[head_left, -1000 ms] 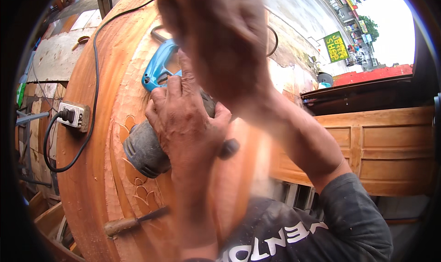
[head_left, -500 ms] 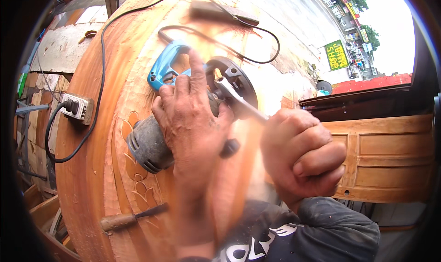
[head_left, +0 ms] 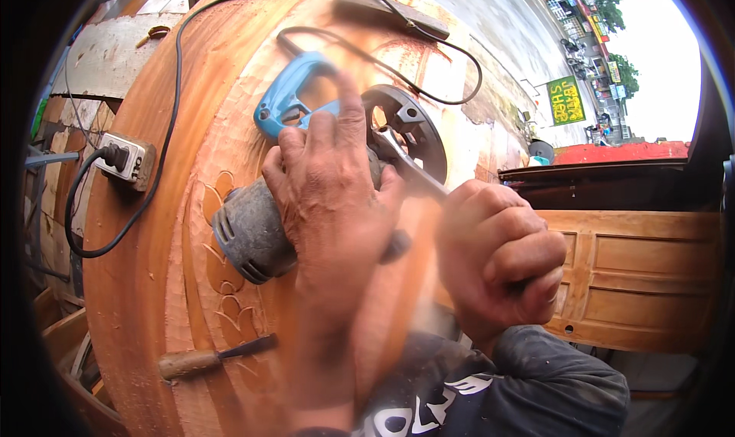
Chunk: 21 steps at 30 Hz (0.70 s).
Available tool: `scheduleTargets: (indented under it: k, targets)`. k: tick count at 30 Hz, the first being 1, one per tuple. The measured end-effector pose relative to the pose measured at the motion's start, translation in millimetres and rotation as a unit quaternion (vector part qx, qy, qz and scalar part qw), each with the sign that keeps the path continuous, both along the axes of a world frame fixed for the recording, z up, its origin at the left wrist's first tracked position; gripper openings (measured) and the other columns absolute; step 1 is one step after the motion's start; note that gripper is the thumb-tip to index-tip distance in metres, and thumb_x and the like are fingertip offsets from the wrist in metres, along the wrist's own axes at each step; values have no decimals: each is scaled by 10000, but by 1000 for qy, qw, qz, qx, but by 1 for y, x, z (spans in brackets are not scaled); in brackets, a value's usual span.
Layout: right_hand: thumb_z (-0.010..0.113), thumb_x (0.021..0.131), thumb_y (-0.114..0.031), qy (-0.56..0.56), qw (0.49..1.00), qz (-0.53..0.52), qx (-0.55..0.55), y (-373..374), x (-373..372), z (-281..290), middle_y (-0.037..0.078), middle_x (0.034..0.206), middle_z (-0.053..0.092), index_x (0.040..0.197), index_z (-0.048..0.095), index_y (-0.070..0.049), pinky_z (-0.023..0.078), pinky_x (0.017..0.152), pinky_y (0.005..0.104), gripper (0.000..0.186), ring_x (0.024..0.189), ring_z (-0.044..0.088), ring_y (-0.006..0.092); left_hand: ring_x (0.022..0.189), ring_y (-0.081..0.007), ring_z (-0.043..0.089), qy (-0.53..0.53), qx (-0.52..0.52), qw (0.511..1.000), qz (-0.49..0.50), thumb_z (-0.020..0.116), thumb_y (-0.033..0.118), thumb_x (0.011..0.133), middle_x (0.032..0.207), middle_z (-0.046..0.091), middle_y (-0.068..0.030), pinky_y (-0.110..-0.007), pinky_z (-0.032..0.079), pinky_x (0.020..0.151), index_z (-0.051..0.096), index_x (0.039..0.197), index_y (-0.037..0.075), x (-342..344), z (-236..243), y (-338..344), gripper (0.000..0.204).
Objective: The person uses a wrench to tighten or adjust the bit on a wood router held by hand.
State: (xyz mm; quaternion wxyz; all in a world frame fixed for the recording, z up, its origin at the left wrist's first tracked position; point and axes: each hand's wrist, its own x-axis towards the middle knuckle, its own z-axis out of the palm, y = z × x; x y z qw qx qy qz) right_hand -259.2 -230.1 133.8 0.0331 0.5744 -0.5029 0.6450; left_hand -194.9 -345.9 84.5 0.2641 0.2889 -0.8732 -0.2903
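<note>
A blue and grey electric router [head_left: 256, 234] lies on its side on a carved wooden panel [head_left: 130, 291]. My left hand [head_left: 329, 180] lies over its motor housing, gripping it with the index finger stretched toward the blue handle [head_left: 295, 92]. In my right fist [head_left: 501, 257] is a metal wrench [head_left: 417, 170], whose head sits at the collet by the router's round black base [head_left: 430, 134]. The wrench's far end is hidden in the fist. A chisel [head_left: 191, 363] with a wooden handle rests on the panel nearer to me, left of my left forearm.
A black cord [head_left: 178, 77] loops over the panel's far side. At the left, a plug sits in a white socket box [head_left: 130, 161]. A dark wooden block [head_left: 383, 12] lies at the far end. Paneled woodwork [head_left: 643, 265] stands at the right, and a street lies beyond.
The view has shifted slightly, so the router and my left hand appear a little further right. My right fist and the wrench have turned slightly; both grips stay the same.
</note>
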Motion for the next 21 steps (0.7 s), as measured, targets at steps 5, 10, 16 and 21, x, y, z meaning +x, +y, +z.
scheduleTargets:
  k: [5, 10, 16, 21]
  targets:
    - [446, 1153, -445, -93, 994, 50, 14, -14, -8, 11, 73, 621, 489, 793, 516, -28, 389, 508, 365, 555, 525, 435, 217, 1154, -331, 557, -1, -8, 1000, 0, 808, 267, 796, 1211, 612, -116, -488, 426, 1080, 360, 1692, 103, 2, 0, -1, 1015]
    - [481, 1122, -346, -171, 983, 55, 48, -38, -31, 28, 69, 690, 485, 802, 512, -12, 338, 539, 319, 464, 582, 409, 165, 1150, -335, 556, -10, 0, 1000, 0, 809, 281, 768, 1225, 617, -119, -497, 428, 1071, 373, 1687, 97, 1, 3, -2, 1034]
    - [441, 1095, -220, -144, 984, -20, 102, -56, -36, 38, 61, 698, 500, 776, 496, 5, 333, 522, 292, 395, 563, 413, 109, 1163, -332, 556, -6, -1, 1000, 5, 794, 291, 770, 1256, 627, -112, -499, 417, 1084, 384, 1677, 88, 0, -1, -1, 1016]
    - [475, 1096, -198, -157, 979, 33, 128, -90, -41, 47, 27, 664, 475, 756, 509, -22, 321, 538, 306, 385, 577, 400, 109, 1207, -321, 558, -19, -5, 1000, 18, 744, 274, 778, 1286, 638, -118, -514, 392, 1125, 395, 1663, 81, 11, 7, -3, 971]
